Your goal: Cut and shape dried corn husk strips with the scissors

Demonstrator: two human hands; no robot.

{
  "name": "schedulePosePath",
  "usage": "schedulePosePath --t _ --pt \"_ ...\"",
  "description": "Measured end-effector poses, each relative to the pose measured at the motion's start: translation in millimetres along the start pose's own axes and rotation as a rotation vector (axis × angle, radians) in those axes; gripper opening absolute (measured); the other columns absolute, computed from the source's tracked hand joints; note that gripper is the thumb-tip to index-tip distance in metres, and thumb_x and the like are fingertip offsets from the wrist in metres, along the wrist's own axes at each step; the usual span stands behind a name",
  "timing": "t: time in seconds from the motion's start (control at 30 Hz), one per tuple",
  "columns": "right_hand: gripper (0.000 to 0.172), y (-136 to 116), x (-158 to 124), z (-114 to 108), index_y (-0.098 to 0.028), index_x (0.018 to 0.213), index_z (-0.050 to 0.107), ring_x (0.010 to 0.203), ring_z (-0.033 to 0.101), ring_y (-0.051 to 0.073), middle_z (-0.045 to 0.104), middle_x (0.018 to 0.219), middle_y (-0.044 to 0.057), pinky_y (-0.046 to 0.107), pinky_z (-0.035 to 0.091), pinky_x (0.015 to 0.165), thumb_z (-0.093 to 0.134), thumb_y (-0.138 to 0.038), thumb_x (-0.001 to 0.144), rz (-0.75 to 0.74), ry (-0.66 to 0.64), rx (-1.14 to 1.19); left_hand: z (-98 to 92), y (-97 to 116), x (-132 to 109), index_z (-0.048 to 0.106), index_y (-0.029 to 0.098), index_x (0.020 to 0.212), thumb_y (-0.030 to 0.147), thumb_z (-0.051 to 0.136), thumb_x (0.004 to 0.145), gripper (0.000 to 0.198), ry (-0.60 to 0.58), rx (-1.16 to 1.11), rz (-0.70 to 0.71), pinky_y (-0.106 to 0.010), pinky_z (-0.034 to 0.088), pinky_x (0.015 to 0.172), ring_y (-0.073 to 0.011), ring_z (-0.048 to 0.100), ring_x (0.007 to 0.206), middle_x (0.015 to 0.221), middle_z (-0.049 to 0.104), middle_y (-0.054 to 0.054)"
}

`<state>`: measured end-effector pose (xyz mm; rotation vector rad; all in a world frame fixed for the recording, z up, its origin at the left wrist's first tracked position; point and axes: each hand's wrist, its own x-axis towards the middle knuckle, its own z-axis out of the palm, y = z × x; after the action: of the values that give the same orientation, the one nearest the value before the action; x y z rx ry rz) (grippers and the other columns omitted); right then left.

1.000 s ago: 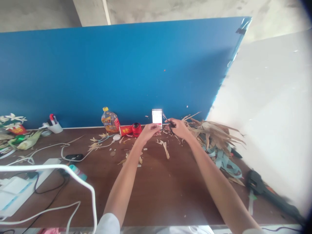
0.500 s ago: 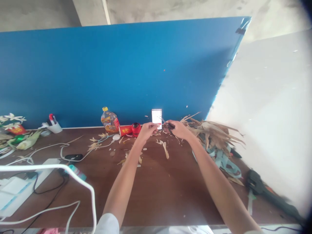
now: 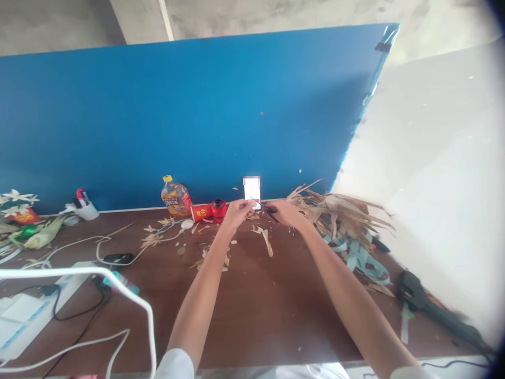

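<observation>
My left hand is closed in a pinch above the far part of the brown table. What its fingertips hold is too small to make out. My right hand is wrapped round the dark handles of a pair of scissors. The thin blades point left and reach the fingertips of my left hand. Behind both hands a phone with a lit white screen leans upright against the blue panel. Dried husk scraps lie on the table just below the hands.
Left of my hands are a red paper cup, a red round container and a bottle with a yellow cap. Dried husks and a glue gun lie right. White cables and a power strip occupy the left.
The scissors have swung so that their blades now meet my left fingertips; before, they pointed up across the phone. My right hand has shifted slightly left, and the view has moved a little.
</observation>
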<state>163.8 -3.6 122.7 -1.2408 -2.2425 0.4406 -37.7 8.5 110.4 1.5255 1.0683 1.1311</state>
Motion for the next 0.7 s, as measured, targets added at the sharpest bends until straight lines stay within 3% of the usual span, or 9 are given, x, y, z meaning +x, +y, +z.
schedulePosePath --t 0.1,0.23,0.33,0.6,0.7 --pt "0.022 -3.5 0.1 -2.2 -0.018 0.074 0.064 0.057 0.051 0.014 0.064 0.063 0.003 0.024 0.029 0.054 0.044 -0.021 0.081 0.058 0.1 0.003 -0.7 -0.4 -0.2 0.067 0.013 0.086 0.048 0.066 0.073 0.037 -0.01 0.004 0.006 -0.022 0.038 0.053 -0.011 0.055 0.06 0.073 0.065 -0.006" --pt "0.022 -0.8 -0.7 -3.6 -0.019 0.091 0.069 0.063 0.052 0.014 0.068 0.078 0.003 0.024 0.03 0.057 0.053 -0.022 0.076 -0.003 0.025 -0.027 -1.7 -2.0 0.3 0.068 0.013 0.086 0.045 0.066 0.074 0.034 0.007 0.002 0.019 -0.022 0.04 0.054 -0.0109 0.055 0.061 0.073 0.065 -0.005" --pt "0.021 1.6 0.2 -0.6 -0.02 0.085 0.07 0.065 0.052 0.014 0.069 0.083 0.004 0.024 0.028 0.057 0.051 -0.018 0.075 -0.032 0.019 -0.109 -2.9 -0.4 0.3 0.067 0.013 0.085 0.044 0.065 0.075 0.033 0.023 0.015 0.015 -0.022 0.039 0.054 -0.0105 0.054 0.061 0.075 0.066 -0.006" --pt "0.022 -1.6 3.8 6.5 -0.019 0.082 0.07 0.064 0.052 0.015 0.067 0.073 0.004 0.025 0.027 0.056 0.047 -0.022 0.08 -0.004 0.103 -0.16 -8.0 6.2 -1.4 0.066 0.012 0.085 0.045 0.066 0.074 0.035 0.016 0.019 0.001 -0.021 0.038 0.054 -0.0104 0.054 0.062 0.074 0.066 -0.006" --pt "0.024 -2.0 1.4 1.9 -0.018 0.077 0.068 0.06 0.051 0.014 0.064 0.065 0.003 0.025 0.028 0.056 0.045 -0.023 0.081 0.002 0.053 -0.093 -6.5 3.8 -1.5 0.065 0.012 0.081 0.044 0.066 0.074 0.033 -0.033 0.014 -0.007 -0.021 0.038 0.054 -0.0101 0.054 0.061 0.072 0.065 -0.005"
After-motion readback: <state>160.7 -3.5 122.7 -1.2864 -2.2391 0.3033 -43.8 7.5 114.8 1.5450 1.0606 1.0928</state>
